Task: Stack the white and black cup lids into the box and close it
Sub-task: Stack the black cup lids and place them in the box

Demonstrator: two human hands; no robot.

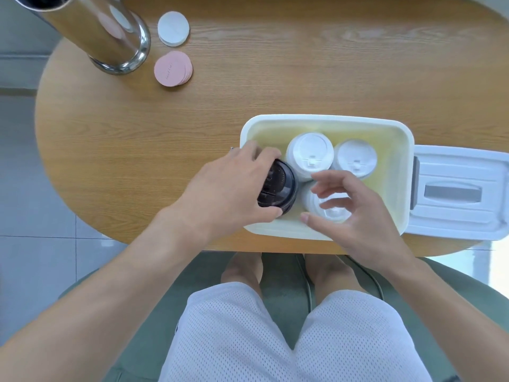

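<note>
1. The wooden table (248, 86) is the biggest thing, and the box sits on its near edge.
2. The white box (325, 121) is open, with lids inside it.
3. The box cover (457, 191) lies flat on the table, touching the right end of the box.
4. A shiny metal pole (110, 37) stands far from the box, at the far left.
5. The left hand (228, 188) is at the left end of the box. Its fingers are wrapped tight around a stack of black lids (278, 186), held tilted inside the box.
6. The right hand (355, 213) is over the near side of the box. Its fingers are spread apart above a stack of white lids (330, 210), and I cannot tell if they touch it.
7. Two more white lid stacks (309, 154) stand at the back of the box.
8. A pink round pile (172, 68) and a white round pile (173, 28) sit by the pole, well away from the box.
</note>
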